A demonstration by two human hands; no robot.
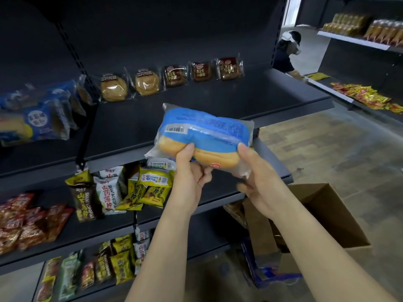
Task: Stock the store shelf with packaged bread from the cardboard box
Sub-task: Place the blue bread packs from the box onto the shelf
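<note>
1. Centrally, a blue-wrapped bread package [205,131] is held before the front edge of the dark shelf [239,101], barcode side toward the camera.
2. At its lower edge, the left hand [189,173] presses its thumb on the wrapper, fingers curled beneath.
3. Likewise, the right hand [259,184] pinches the lower right corner, fingers curled behind.
4. An open cardboard box [327,214] stands below the shelf's right end.
5. Blurred blue packs [39,118] lie at the shelf's left end, perhaps the same bread.
</note>
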